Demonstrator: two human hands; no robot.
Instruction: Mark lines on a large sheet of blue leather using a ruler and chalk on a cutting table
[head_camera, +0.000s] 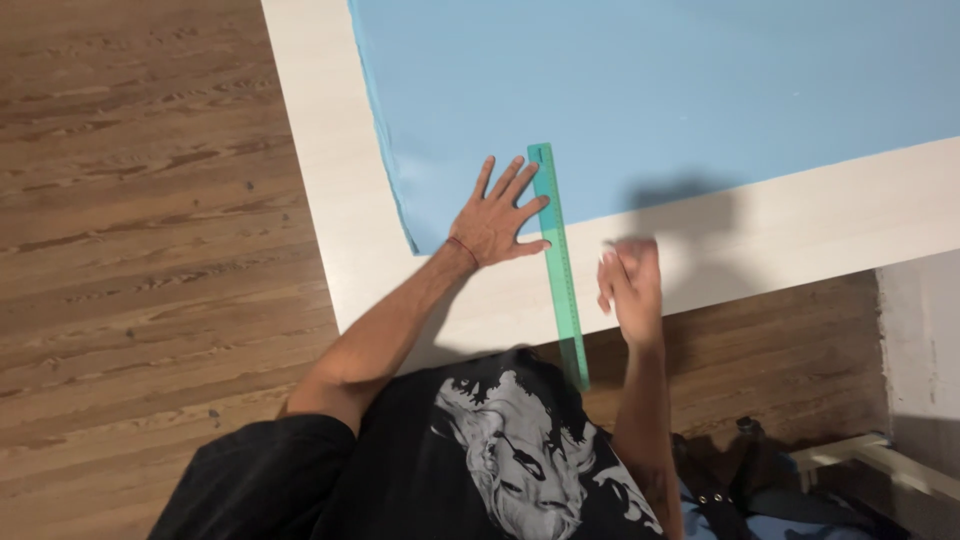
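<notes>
A pale whitish table (330, 200) stands on a brown wooden plank floor (140, 200), and a light blue sheet (650, 90) covers most of it, leaving bare strips along the left and near edges; nothing lies between the hands and the ruler. The translucent green ruler (556, 250) is long and narrow, lying across the sheet's near edge and overhanging the table's near edge. The left hand (495, 220) presses flat, fingers spread, its grip apart beside and touching the ruler, while the right hand (630, 285) is blurred just right of it, grip loosely apart, holding nothing.
</notes>
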